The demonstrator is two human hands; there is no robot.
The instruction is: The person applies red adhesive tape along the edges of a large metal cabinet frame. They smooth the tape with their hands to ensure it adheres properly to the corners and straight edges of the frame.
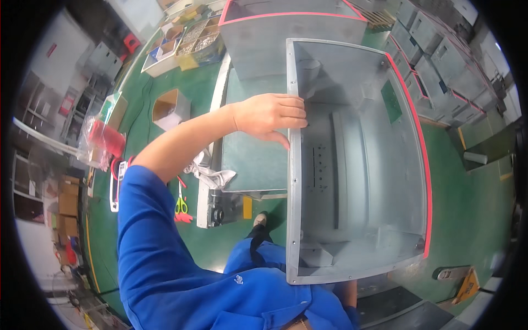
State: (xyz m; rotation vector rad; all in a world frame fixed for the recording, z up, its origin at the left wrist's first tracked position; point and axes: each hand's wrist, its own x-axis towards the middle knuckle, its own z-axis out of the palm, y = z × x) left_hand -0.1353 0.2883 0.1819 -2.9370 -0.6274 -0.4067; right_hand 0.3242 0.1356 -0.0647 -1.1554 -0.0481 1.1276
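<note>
Large open grey sheet-metal box w/ red-edged right rim [357,165] stands open side up, just in front of the person, over a green floor [473,203].

Risks, as judged:
- Left rim is a thin raw metal edge w/ screw holes; fingers wrapped over it could get cut if the box shifts or the hand slides along it.
- Only 1 hand visibly steadies it; box looks bulky, so it could tip or twist away from the grip.
- Shoe sits near the box's lower left edge; a drop would land near the foot.

Pose: left hand [269,114] reaches across from a blue sleeve, forearm bare, fingers curled over the left rim, thumb below, grasping it. Right hand not seen; cannot tell its state.

Nearby: green-handled scissors [181,204], white rag [212,175], small open cardboard box [170,107].
</note>
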